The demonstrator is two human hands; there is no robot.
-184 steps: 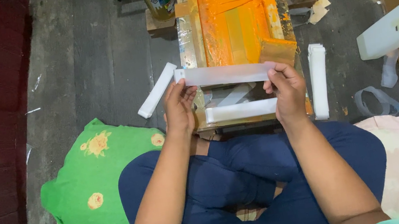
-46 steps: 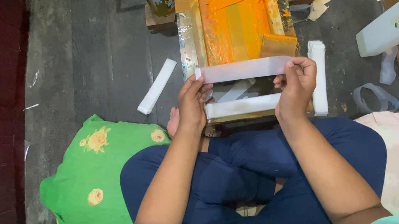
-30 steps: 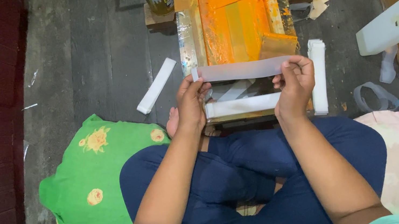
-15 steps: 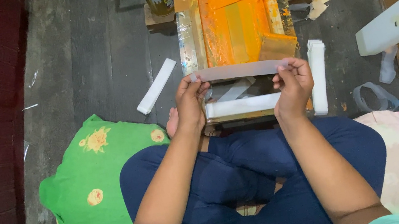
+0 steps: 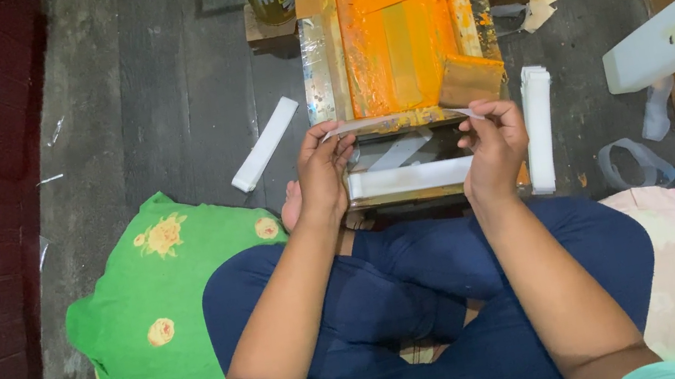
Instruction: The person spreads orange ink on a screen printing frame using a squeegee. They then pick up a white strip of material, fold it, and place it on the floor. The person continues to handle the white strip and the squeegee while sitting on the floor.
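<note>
Now both hands, left point(image 5: 323, 169) and right point(image 5: 493, 139), pinch a white strip point(image 5: 386, 121) edge-on beside the orange screen frame point(image 5: 402, 30).

Six seconds back we held the white strip point(image 5: 399, 119) flat-faced toward us, low over the near rail of the printing frame point(image 5: 397, 31), its broad side plainly showing. We then carried it a little farther up, toward the orange-inked screen. Over the last second we tipped it, so its broad face narrowed until only a thin edge showed, lying along the frame's near edge. Our left hand point(image 5: 322, 164) and right hand point(image 5: 491, 139) moved up with it, fingers pinching each end, thumbs turned over the top.
</note>
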